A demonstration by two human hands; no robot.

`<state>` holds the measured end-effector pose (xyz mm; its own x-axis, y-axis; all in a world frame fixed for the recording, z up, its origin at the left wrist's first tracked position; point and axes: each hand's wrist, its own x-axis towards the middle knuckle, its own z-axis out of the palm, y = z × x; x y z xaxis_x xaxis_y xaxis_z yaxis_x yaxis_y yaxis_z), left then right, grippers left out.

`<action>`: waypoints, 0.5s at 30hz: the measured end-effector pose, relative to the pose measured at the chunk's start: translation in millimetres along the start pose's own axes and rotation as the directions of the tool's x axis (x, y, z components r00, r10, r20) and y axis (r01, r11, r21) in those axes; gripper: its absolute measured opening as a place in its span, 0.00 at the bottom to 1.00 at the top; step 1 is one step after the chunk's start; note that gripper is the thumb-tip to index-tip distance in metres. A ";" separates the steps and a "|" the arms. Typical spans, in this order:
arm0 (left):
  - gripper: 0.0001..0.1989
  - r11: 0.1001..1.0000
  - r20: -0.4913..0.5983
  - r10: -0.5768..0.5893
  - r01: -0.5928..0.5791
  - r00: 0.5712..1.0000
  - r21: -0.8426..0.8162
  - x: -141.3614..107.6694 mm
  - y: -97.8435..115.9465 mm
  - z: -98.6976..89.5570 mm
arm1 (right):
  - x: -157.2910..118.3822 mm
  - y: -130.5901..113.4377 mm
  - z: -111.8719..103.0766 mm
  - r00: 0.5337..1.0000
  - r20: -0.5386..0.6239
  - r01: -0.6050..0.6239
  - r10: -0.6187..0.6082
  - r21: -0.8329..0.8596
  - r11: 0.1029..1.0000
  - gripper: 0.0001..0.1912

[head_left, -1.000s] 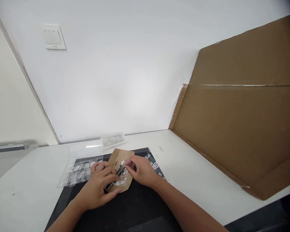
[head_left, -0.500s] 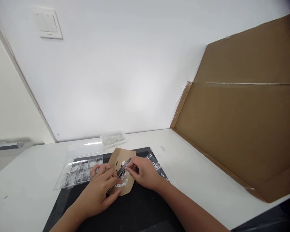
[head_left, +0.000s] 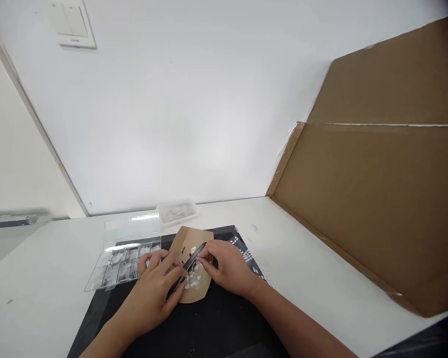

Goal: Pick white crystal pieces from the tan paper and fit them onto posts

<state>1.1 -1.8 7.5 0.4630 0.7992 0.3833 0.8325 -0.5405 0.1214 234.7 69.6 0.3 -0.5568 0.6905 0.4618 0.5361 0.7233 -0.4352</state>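
My right hand (head_left: 226, 266) is closed in a pinch around a slim dark tool (head_left: 193, 256) that looks like tweezers. The tool slants down and left to the fingertips of my left hand (head_left: 159, 281). My left thumb and forefinger are pressed together, and a dark thing (head_left: 175, 287) shows partly between them. What it is stays hidden by the fingers. Under both hands lies a piece of brown paper (head_left: 204, 291). Small white pieces (head_left: 196, 279) and a few short black bits are scattered on it.
A black mat (head_left: 201, 328) lies under the paper on the white table (head_left: 306, 278). To the left, an open clear compartment box (head_left: 114, 271) holds whitish pieces. Behind it stands a white tray (head_left: 177, 213). A large cardboard panel (head_left: 369, 199) stands at the right.
My left thumb has come up against the forefinger, where it was apart before. More white pieces show beside it. My right hand keeps its pinch. The view has shifted slightly.
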 end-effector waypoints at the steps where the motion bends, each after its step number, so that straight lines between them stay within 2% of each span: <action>1: 0.08 1.000 0.003 -0.009 0.009 1.000 0.003 -0.1 -0.5 0.6 | 0.0 0.3 -0.1 1.000 0.001 -0.005 0.005 0.001 1.000 0.04; 7: 0.09 0.998 0.017 -0.055 0.055 0.998 0.000 -2.4 -1.1 5.1 | 0.1 0.3 0.7 0.999 0.012 -0.043 0.042 0.045 0.998 0.02; 15: 0.13 0.995 -0.040 -0.097 0.097 0.994 0.001 -2.5 -4.4 12.4 | 0.2 1.2 6.2 1.000 0.006 0.027 -0.027 0.000 1.000 0.04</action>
<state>0.1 1.9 -5.4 0.3676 0.8368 0.4057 0.8738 -0.4602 0.1573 231.3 70.6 -4.9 -0.5746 0.6710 0.4685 0.5211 0.7414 -0.4228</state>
